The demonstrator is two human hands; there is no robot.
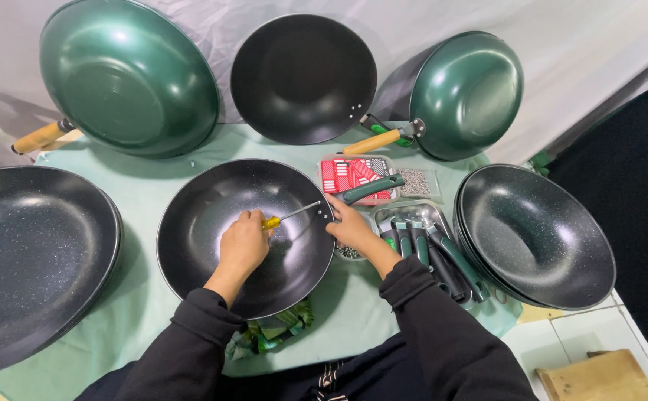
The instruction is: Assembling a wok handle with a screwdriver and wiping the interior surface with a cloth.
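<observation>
Two hands work over one black pan (213, 215) at centre of the pale green cloth (146, 186). Starting at far left we note a large dark speckled pan (31, 252) lying flat, and above it a green pan (127, 74) with a wooden handle, propped bottom-out against the white backdrop (591, 44). Our left hand (242, 245) sits inside the central pan, fingers closed around a yellow-handled screwdriver (283, 217) whose metal shaft points right toward the pan's rim. Under the near edge of that pan lies a bunch of crumpled green wrappers (272, 330). Behind, a black pan (303, 78) leans upright. Our right hand (350, 226) grips the rim where a dark green handle (372, 188) meets it, thumb on the rim; the handle crosses a red-and-white box (346, 174). Further right: a second green pan (469, 93) propped up, a metal tray (432, 215) holding loose green handles (443, 256), then a stack of dark speckled pans (535, 234).
</observation>
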